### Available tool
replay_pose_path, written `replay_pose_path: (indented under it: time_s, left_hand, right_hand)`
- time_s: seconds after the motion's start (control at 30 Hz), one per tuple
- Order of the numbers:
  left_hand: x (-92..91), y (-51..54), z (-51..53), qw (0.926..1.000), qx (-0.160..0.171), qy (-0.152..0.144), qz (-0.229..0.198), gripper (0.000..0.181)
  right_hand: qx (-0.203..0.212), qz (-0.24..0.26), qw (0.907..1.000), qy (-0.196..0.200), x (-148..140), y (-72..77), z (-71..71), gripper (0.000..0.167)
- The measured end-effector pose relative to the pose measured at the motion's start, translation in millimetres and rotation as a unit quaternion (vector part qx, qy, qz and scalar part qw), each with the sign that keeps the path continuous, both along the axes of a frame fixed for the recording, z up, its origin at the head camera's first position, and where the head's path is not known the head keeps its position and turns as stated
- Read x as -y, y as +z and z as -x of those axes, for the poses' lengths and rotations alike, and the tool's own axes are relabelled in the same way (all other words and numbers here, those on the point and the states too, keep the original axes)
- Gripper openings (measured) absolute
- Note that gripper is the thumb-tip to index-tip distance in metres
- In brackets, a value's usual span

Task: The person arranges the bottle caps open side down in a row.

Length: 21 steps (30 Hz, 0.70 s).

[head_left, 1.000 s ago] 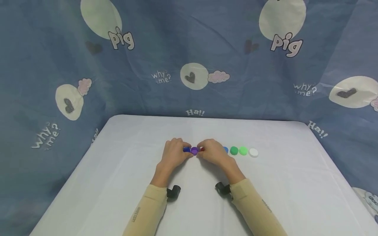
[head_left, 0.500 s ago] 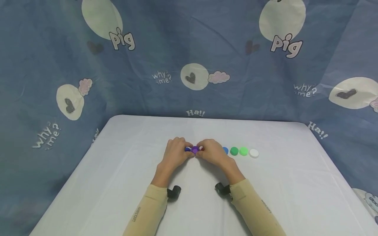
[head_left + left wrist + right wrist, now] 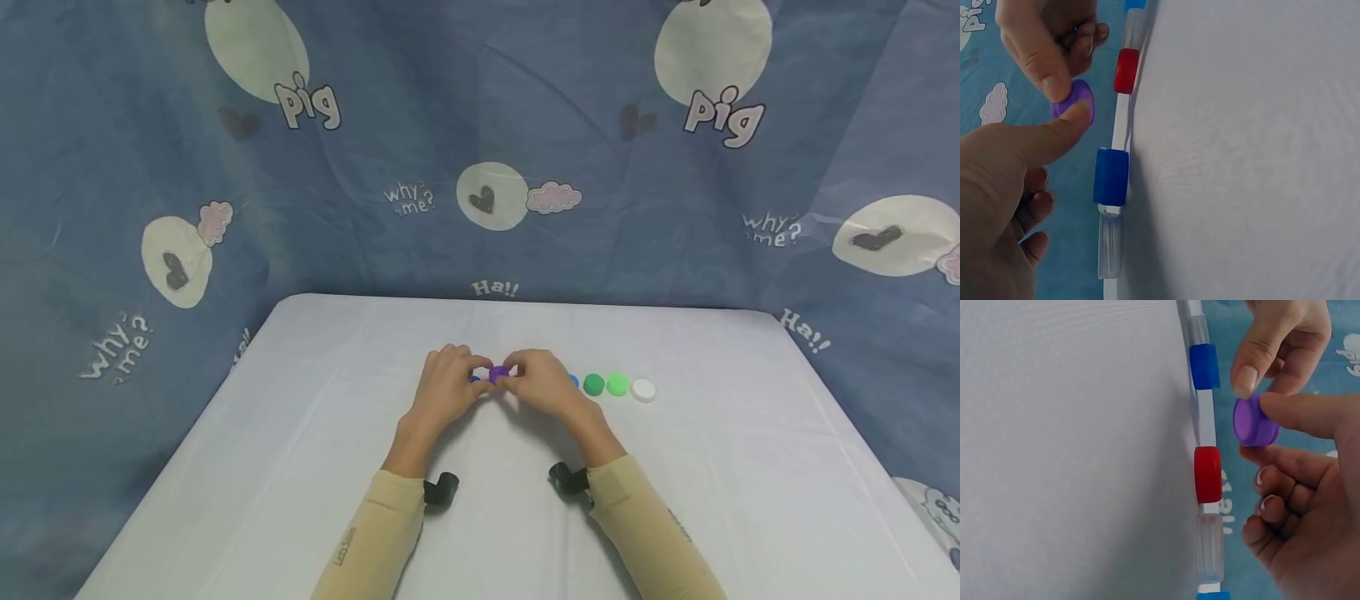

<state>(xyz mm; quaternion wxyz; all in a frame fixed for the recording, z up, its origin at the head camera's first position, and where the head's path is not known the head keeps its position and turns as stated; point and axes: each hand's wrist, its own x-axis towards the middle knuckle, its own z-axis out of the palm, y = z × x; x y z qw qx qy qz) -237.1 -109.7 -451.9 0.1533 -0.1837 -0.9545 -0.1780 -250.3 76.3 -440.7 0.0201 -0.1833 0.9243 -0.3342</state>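
A purple bottle cap (image 3: 1254, 422) is held up off the table between my two hands, its hollow side turned partly sideways. My right hand (image 3: 546, 385) pinches it with thumb and index finger in the right wrist view, the other fingers curled loosely below. From the opposite side my left hand (image 3: 442, 390) pinches its edge, thumb on the cap (image 3: 1075, 107) in the left wrist view; its index finger is hidden there. Just beneath, in the row, stand a dark blue cap (image 3: 1112, 177) on the left and a red cap (image 3: 1208, 475) on the right.
A clear cap (image 3: 1210, 547) and a light blue cap (image 3: 1213, 595) follow the red one. Farther right lie green (image 3: 594, 384), light green (image 3: 618, 384) and white (image 3: 643, 390) caps. Another clear cap (image 3: 1110, 247) lies left of the dark blue one, on the white tabletop (image 3: 262, 467).
The purple cap has risen from its place in the row and shifted slightly right and away from me. Both hands have closed in on it and lifted a little with it.
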Motion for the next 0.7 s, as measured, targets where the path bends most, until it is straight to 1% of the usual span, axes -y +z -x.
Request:
replay_pose_path:
  time_s: [0.17, 0.37, 0.53, 0.7]
  left_hand:
    - [-0.3, 0.9, -0.2, 0.9999, -0.014, -0.005, -0.006, 0.025]
    - [-1.0, 0.8, -0.3, 0.9994, -0.033, -0.009, -0.011, 0.020]
    - [-0.5, 0.4, -0.4, 0.9989, -0.043, -0.017, -0.012, 0.019]
    - [2.5, 0.9, -1.5, 0.9991, -0.033, -0.026, -0.011, 0.018]
  right_hand:
    - [0.014, 0.015, 0.9997, -0.009, -0.9, 1.4, -0.6, 0.020]
    - [0.042, 0.013, 0.9987, -0.027, -1.6, 3.5, -2.4, 0.030]
    - [0.057, 0.019, 0.9980, -0.021, -3.6, 3.2, -1.7, 0.033]
    - [0.050, 0.016, 0.9986, -0.007, -4.3, 2.4, -0.4, 0.032]
